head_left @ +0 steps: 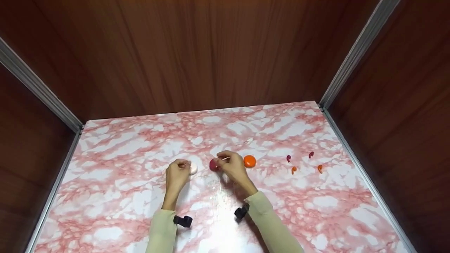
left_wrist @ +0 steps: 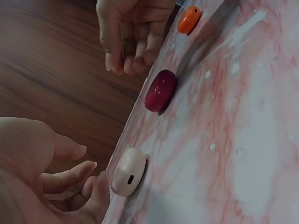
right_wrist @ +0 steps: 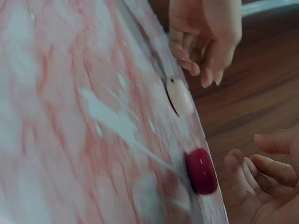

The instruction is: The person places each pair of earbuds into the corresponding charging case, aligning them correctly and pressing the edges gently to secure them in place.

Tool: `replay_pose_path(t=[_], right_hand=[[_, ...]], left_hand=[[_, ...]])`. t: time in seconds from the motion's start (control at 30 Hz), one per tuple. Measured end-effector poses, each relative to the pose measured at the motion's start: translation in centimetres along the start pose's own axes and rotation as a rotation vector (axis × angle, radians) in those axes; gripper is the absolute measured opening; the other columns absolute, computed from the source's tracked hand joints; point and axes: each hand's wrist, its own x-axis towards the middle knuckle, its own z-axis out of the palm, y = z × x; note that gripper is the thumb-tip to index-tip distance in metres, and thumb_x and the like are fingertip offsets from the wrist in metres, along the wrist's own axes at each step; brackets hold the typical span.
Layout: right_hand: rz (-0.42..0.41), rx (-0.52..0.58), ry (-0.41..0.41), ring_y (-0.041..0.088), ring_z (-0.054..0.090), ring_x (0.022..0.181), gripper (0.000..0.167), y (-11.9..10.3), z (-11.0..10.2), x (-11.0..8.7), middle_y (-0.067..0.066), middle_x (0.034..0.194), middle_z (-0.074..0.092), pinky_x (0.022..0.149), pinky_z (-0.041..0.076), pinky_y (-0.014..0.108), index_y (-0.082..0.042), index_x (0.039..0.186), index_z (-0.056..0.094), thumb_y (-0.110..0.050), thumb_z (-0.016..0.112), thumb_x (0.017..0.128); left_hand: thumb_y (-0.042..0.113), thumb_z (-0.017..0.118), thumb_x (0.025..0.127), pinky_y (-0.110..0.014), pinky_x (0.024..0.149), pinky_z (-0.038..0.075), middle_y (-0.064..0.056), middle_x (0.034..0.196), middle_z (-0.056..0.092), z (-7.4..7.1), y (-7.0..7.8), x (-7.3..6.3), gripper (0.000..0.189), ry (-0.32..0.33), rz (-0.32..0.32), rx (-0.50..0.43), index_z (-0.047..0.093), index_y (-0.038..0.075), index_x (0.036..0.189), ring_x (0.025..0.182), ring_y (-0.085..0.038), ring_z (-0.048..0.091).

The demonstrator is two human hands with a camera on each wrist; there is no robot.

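Observation:
My left hand (head_left: 177, 175) is beside a white earbud case (head_left: 193, 168), fingers loosely bent, with nothing held between them. In the left wrist view its fingertips are right at the edge of the white case (left_wrist: 129, 172), whose charging port shows. My right hand (head_left: 235, 169) is over a crimson earbud case (head_left: 213, 165) and partly covers it in the head view. The right wrist view shows that hand's fingers apart from the crimson case (right_wrist: 202, 171), thumb spread and palm bare. Both cases lie closed on the table.
An orange earbud case (head_left: 249, 161) lies just right of my right hand. Farther right are two crimson earbuds (head_left: 288, 159) and two orange earbuds (head_left: 294, 170). The marbled table (head_left: 116, 196) is bounded by dark wood panels (head_left: 197, 59) with metal edging.

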Motion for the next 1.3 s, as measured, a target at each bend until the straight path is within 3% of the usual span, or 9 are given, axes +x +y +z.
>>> replay_pose_path(t=[0.17, 0.37, 0.53, 0.77, 0.93, 1.13, 1.3], right_hand=[[0.012, 0.000, 0.045, 0.013, 0.067, 0.077, 0.026, 0.6, -1.2, 0.2, 0.021, 0.101, 0.077, 0.066, 0.055, 0.017, 0.010, 0.112, 0.074, -0.007, 0.074, 0.093], [0.033, -0.007, 0.052, 0.011, 0.066, 0.076, 0.026, 1.6, -1.6, 0.2, 0.022, 0.098, 0.076, 0.065, 0.055, 0.017, 0.011, 0.115, 0.073, -0.005, 0.073, 0.094], [0.065, -0.041, 0.044, 0.017, 0.071, 0.083, 0.027, 2.3, -1.5, 0.0, 0.021, 0.103, 0.077, 0.069, 0.057, 0.019, 0.008, 0.114, 0.075, -0.009, 0.074, 0.094], [0.083, -0.068, 0.038, 0.032, 0.076, 0.101, 0.029, 2.6, -1.3, 0.0, 0.021, 0.109, 0.078, 0.082, 0.063, 0.031, 0.008, 0.115, 0.075, -0.012, 0.074, 0.094], [0.098, -0.070, 0.043, 0.032, 0.077, 0.103, 0.030, 2.5, -1.0, 0.1, 0.022, 0.108, 0.079, 0.085, 0.064, 0.035, 0.008, 0.116, 0.075, -0.012, 0.075, 0.094], [0.143, 0.074, 0.014, 0.031, 0.079, 0.081, 0.029, 2.6, -0.4, 0.2, 0.029, 0.106, 0.077, 0.068, 0.066, 0.033, 0.014, 0.120, 0.070, -0.003, 0.070, 0.096], [0.142, 0.092, 0.014, 0.029, 0.078, 0.077, 0.028, 2.6, -0.4, 0.2, 0.030, 0.104, 0.077, 0.065, 0.066, 0.031, 0.015, 0.119, 0.070, -0.001, 0.069, 0.096]], left_hand=[[0.022, 0.070, 0.098, -0.024, 0.067, 0.052, -0.011, 0.095, 0.076, 0.4, 0.4, -0.2, 0.019, -0.069, -0.027, -0.046, 0.080, 0.006, 0.104, 0.081, -0.017, 0.070], [0.022, 0.070, 0.099, -0.020, 0.067, 0.053, -0.011, 0.093, 0.079, 0.9, 0.9, -0.2, 0.021, -0.110, -0.042, -0.073, 0.081, 0.005, 0.107, 0.075, -0.011, 0.073], [0.019, 0.069, 0.100, -0.020, 0.068, 0.054, -0.017, 0.098, 0.079, 1.3, 1.4, -0.2, 0.022, -0.131, -0.025, -0.095, 0.080, 0.003, 0.109, 0.078, -0.016, 0.076], [0.014, 0.065, 0.101, -0.022, 0.068, 0.058, -0.022, 0.103, 0.079, 2.6, 2.2, 0.0, 0.026, -0.207, 0.002, -0.130, 0.077, -0.004, 0.117, 0.087, -0.029, 0.079], [0.012, 0.064, 0.098, -0.029, 0.075, 0.062, -0.018, 0.104, 0.080, 3.7, 2.8, 0.1, 0.026, -0.222, 0.044, -0.075, 0.078, -0.003, 0.114, 0.089, -0.025, 0.079], [0.019, 0.069, 0.095, -0.047, 0.095, 0.058, -0.016, 0.104, 0.080, 4.4, 3.6, 0.0, 0.030, -0.211, 0.074, 0.059, 0.078, -0.002, 0.114, 0.106, -0.031, 0.075], [0.022, 0.072, 0.095, -0.047, 0.088, 0.052, -0.012, 0.094, 0.080, 4.9, 3.8, 0.3, 0.026, -0.220, 0.074, 0.140, 0.080, 0.000, 0.107, 0.099, -0.030, 0.074]])
